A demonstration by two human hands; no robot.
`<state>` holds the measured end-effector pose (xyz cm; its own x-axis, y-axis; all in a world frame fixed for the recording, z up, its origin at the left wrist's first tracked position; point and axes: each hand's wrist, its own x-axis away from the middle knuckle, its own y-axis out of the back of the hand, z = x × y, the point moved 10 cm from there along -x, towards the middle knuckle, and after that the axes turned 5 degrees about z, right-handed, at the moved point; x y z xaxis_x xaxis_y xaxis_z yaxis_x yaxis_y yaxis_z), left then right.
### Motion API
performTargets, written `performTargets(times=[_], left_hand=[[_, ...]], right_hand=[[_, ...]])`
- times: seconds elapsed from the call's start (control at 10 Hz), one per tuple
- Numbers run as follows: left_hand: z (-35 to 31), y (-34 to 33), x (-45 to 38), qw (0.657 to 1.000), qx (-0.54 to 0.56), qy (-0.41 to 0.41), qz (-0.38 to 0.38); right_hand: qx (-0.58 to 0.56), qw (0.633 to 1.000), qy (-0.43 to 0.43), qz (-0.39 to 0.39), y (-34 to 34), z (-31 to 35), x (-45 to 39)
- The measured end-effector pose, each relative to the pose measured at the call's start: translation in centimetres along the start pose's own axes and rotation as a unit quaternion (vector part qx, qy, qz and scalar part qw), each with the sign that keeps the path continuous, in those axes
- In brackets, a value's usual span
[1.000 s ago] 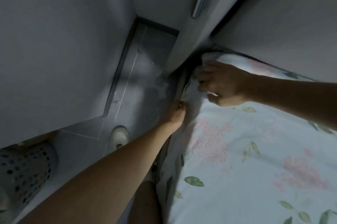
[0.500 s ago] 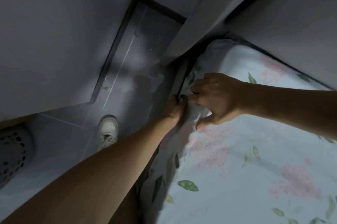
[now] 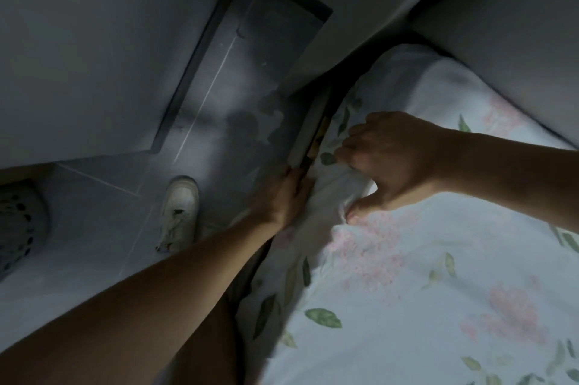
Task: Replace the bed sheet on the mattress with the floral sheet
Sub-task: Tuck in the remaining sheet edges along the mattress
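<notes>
Gripping bunched soft floral sheet (image 3: pixel 407 306), right hand (image 3: pixel 391 162).

1. We cannot see the left hand's (image 3: pixel 283 196) fingertips; they vanish beside the floral sheet (image 3: pixel 407 290).
2. The laundry basket (image 3: pixel 18 221) is cut off at the left edge.
3. The mattress stays covered.

Mattress (image 3: pixel 404 71) near wall corner, covered by floral sheet (image 3: pixel 423 306): pale fabric, pink blossoms, green leaves. Sheet bunched and creased at mattress side edge, draping down toward floor. Bed frame rail (image 3: pixel 308 134) pale, narrow, just beside mattress edge. Grey tiled floor (image 3: pixel 103 215) left of bed, dim. On floor: white sneaker (image 3: pixel 180 209) near bed side; perforated laundry basket (image 3: pixel 18 225) at far left edge, partly out of view.
</notes>
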<state>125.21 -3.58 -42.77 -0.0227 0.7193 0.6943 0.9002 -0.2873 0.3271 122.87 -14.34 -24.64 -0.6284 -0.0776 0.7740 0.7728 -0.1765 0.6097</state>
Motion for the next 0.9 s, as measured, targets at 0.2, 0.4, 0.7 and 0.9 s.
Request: performTargets(times=[0.2, 0.4, 0.7, 0.9], left_hand=[[4.6, -3.9, 6.9, 0.993, 0.035, 0.082, 0.078], [4.6, -5.3, 7.7, 0.992, 0.021, 0.115, 0.039], [11.5, -8.6, 8.8, 0.972, 0.181, 0.135, 0.068], [11.2, -8.6, 9.5, 0.948, 0.274, 0.155, 0.053]], right_hand=[[0.031, 0.998, -0.008, 0.053, -1.0, 0.8, -0.8], [-0.043, 0.996, 0.074, 0.019, -2.8, 13.5, -0.1], [-0.031, 0.997, 0.063, 0.029, -5.9, 19.1, -1.7], [-0.048, 0.995, 0.033, 0.081, -6.4, 20.8, -2.2]])
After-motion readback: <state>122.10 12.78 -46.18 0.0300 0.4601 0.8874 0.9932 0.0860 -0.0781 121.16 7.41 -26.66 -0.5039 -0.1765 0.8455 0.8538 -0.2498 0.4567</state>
